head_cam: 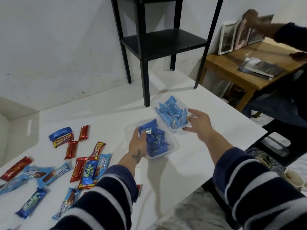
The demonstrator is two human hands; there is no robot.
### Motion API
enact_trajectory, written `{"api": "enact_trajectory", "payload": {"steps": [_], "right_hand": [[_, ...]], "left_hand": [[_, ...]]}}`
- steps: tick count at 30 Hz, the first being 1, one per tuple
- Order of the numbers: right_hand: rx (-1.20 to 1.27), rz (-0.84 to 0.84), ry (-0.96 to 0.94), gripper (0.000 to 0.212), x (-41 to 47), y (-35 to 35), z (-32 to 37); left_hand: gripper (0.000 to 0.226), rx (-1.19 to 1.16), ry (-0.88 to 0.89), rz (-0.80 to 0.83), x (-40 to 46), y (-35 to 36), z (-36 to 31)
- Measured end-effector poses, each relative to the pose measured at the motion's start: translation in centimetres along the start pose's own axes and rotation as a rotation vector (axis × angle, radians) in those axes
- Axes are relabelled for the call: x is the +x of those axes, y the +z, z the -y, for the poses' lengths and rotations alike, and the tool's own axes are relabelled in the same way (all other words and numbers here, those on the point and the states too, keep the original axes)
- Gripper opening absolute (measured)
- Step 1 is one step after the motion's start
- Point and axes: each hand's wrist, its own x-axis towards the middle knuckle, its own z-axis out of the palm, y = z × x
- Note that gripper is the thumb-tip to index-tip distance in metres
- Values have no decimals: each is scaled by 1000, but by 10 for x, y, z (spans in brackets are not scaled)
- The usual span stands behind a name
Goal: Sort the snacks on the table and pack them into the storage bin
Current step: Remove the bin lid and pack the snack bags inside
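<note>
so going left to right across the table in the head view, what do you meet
loose snacks → left hand → dark blue tub → light blue tub → right hand

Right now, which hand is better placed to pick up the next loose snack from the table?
Left. The left hand rests in the near bin of dark blue packs, on the side of the loose snacks. The right hand is open at the far bin, farther away from them.

left fingers (139,133) hidden among dark blue packets (155,141)
</note>
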Motion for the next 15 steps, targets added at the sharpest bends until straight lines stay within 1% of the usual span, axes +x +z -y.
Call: {"api": "enact_trajectory", "payload": {"steps": [4,9,12,15], "right_hand": [[4,27,2,43,-32,19,-26],[-11,47,41,44,-50,36,-48],[-111,88,32,42,-55,39,-51],[-292,125,-20,44,-52,37,-52]], "left_hand": [[55,-67,-52,8,-7,-5,-15],[72,6,-13,64,-9,-5,-17],[81,11,33,66,-4,-6,-11],[86,10,9,73,-4,-8,-11]]}}
